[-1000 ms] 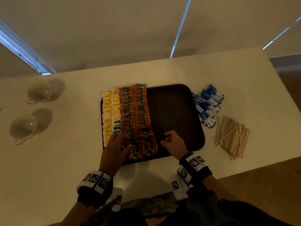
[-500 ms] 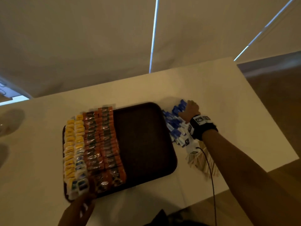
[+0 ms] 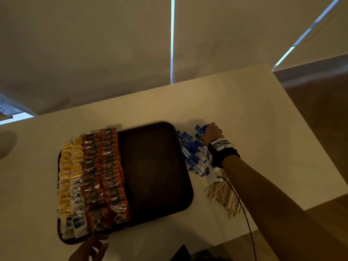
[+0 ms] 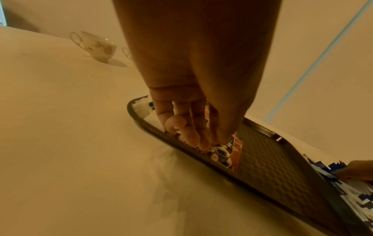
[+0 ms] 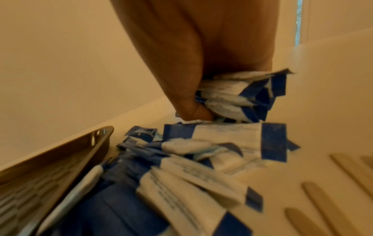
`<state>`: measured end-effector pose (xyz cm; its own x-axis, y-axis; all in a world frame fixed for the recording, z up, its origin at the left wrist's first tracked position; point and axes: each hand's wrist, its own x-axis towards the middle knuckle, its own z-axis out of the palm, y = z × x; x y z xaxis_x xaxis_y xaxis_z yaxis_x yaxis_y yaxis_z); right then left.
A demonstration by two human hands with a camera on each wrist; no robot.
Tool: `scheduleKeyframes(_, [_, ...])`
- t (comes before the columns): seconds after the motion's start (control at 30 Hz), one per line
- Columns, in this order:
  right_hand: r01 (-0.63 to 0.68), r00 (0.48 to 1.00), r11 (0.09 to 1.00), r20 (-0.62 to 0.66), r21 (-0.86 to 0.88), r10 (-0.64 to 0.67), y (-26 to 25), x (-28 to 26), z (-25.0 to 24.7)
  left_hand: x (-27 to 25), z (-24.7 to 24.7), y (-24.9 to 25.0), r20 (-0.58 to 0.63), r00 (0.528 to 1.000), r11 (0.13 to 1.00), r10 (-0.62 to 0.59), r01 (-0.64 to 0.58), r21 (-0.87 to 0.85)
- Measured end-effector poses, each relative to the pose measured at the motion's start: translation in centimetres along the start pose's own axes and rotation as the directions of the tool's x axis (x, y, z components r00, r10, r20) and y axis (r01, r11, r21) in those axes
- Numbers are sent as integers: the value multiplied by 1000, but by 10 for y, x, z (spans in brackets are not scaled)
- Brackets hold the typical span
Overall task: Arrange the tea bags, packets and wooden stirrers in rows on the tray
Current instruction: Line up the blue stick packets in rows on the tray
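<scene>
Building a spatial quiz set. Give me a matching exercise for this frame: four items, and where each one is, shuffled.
Items:
1. orange packets
2. blue-and-white packets
3. wooden stirrers
4. teacup

Places:
A. heaped on the table between the tray and the right hand
B. on the table, far left, away from the tray
C. in rows on the tray's left half
D. loose pile on the table under the right forearm

Pairs: 1-C, 2-A, 3-D, 4-B
</scene>
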<state>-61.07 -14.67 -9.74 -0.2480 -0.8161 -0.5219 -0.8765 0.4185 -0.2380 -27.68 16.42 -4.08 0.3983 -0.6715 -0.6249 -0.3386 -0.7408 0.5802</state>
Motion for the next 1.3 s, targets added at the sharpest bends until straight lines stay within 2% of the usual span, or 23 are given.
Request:
scheduleKeyframes(0.13, [22, 999, 986, -42, 163, -15, 6, -9, -18, 8, -3, 26, -44, 996, 994, 79, -82, -70])
scheduleKeyframes(0.23, [76, 986, 945, -163, 317, -24, 10, -27, -43, 9, -16, 35, 2, 969, 966, 248, -247, 79])
scheduleKeyframes(0.3, [173, 977, 866, -194, 470, -89, 9, -48, -59, 11, -22, 44, 21, 958, 953, 287, -288, 94])
scheduleKeyframes(0.33, [211, 976, 802, -163, 559, -144, 6, -63, -66, 12, -24, 49, 39, 949, 943, 311, -314, 108])
scheduleKeyframes(0.4, [205, 964, 698, -20, 686, -264, -5, -100, -73, 15, -26, 63, 37, 928, 926, 370, -372, 61])
scheduleKeyframes(0.47, [178, 918, 656, 115, 734, -379, -19, -134, -68, 21, -23, 81, 49, 904, 904, 425, -426, 23])
scheduleKeyframes(0.6, [60, 799, 638, 346, 768, -492, -45, -184, -36, 30, -16, 120, 129, 834, 843, 537, -537, -34])
scheduleKeyframes(0.77, [137, 713, 722, 439, 678, -547, -68, -217, 7, 32, -10, 142, 264, 786, 828, 559, -545, -133])
scheduleKeyframes(0.87, [191, 663, 743, 474, 641, -580, -78, -231, 21, 31, -11, 130, 274, 805, 850, 527, -504, -155])
scheduleKeyframes(1.03, [167, 677, 785, 509, 597, -531, -87, -242, 33, 35, -23, 102, 264, 849, 878, 458, -384, -286])
scheduleKeyframes(1.13, [172, 661, 784, 520, 596, -541, -87, -241, 37, 36, -32, 91, 227, 873, 875, 431, -343, -342])
scheduleKeyframes(1.23, [127, 627, 784, 564, 607, -538, -85, -242, 35, 39, -45, 82, 192, 882, 861, 430, -337, -381])
scheduleKeyframes(1.3, [106, 643, 771, 549, 628, -534, -85, -241, 34, 42, -53, 79, 222, 871, 867, 438, -344, -360])
